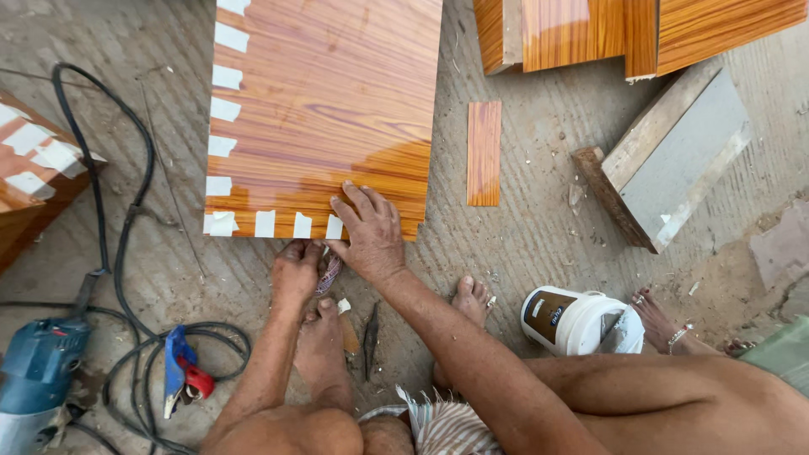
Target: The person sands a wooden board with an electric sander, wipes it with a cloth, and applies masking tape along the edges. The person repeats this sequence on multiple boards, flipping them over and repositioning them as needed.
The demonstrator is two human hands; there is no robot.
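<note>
Under the right hand (pixel 368 232) lay a glossy, smooth wood-grain laminate board (pixel 329 101) with matt paper tape pieces (pixel 222 146) on its edge. The concrete floor (pixel 539 227) around the hand looked rough and dusty.

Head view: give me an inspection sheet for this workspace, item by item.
Surface: rough grey concrete floor, dusty, with small chips.
Job's things: wood-grain panel lying flat, white tape strips along its left and near edges.
Clutter: narrow laminate strip, stacked boards, grey-faced block, white tub on its side, blue clamp.
Grips: right hand flat on the panel's near edge; left hand closed just below that edge, contents hidden.
Cables: black cord looping to a blue power tool.
Surroundings: taped panel at left; another person's foot at right.
</note>
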